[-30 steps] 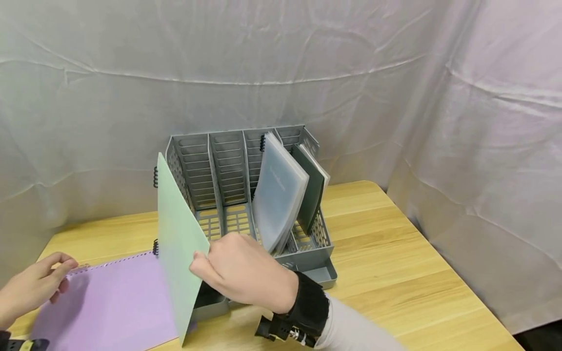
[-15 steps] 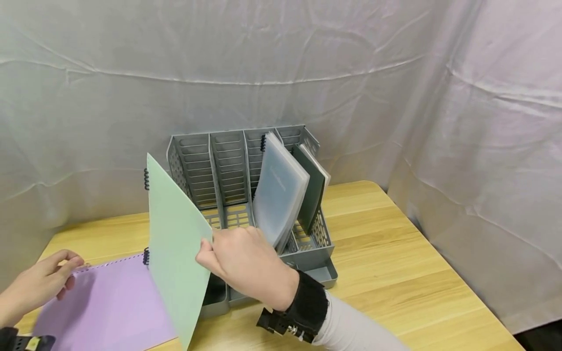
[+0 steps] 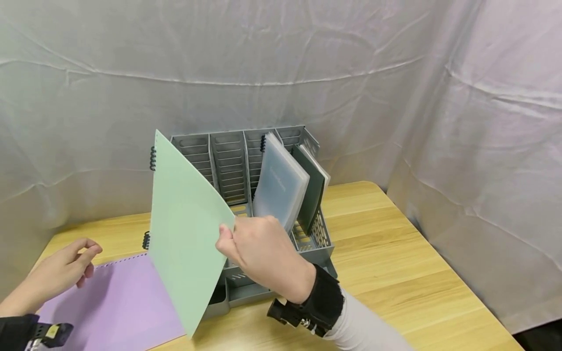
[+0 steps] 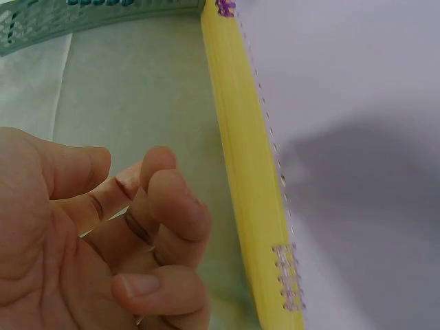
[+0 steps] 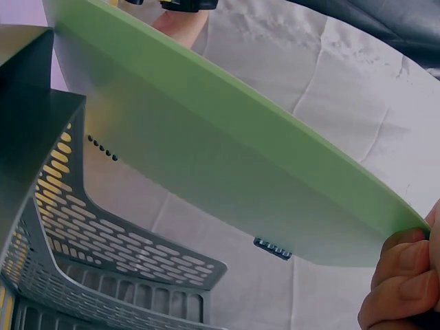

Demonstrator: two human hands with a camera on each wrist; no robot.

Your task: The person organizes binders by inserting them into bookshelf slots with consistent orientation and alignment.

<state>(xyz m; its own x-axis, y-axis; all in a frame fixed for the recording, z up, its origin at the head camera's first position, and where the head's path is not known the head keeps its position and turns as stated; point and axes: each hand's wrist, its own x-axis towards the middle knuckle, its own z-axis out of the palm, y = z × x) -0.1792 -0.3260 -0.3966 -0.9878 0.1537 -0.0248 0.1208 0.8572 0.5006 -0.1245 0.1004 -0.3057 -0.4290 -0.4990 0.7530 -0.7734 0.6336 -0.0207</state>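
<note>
In the head view my right hand pinches the near edge of a light green spiral notebook, held upright and tilted. Its black coils face left, away from that hand. The right wrist view has the curled fingers at one corner of the green cover, beside the grey file organizer. A purple spiral notebook lies flat on the table. Near its hole-punched edge hovers my left hand, fingers loosely bent and holding nothing; the left wrist view shows a gap between fingers and purple cover.
The organizer's right slots hold a bluish clear-covered notebook and a dark green notebook. Low trays run along its front. The wooden table extends right, and a grey curtain hangs behind.
My right hand has raised the green notebook and carried it to the right, partly in front of the organizer. My left hand has shifted right and slightly up over the purple notebook's edge.
</note>
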